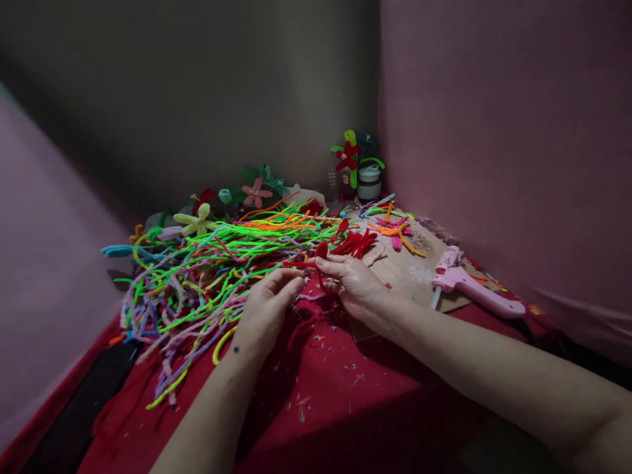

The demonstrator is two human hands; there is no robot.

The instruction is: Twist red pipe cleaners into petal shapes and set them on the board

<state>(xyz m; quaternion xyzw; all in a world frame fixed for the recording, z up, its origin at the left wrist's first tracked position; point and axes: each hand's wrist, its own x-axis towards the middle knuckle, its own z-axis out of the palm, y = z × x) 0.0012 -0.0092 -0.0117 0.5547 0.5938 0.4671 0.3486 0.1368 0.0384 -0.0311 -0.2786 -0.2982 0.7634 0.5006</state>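
Note:
My right hand (353, 283) pinches a red pipe cleaner (322, 251) between thumb and fingers. The pipe cleaner is bent into a rounded loop at the top, and a strand hangs below it. Close by on the left, my left hand (269, 306) is closed with thumb and forefinger together; whatever lies between its tips is too small to make out. A red strand runs just behind the left fingers. Beyond the right hand lies a bunch of folded red pipe cleaner pieces (356, 243). A large heap of coloured pipe cleaners (237, 243) spreads beside the left hand.
A pink glue gun (474, 289) lies at the right on a cardboard sheet (429, 247). Pipe cleaner flowers (197, 220) and a white jar (368, 182) stand at the back. Fuzz scraps dot the red cloth (340, 395). A dark flat object (83, 401) lies at the left edge.

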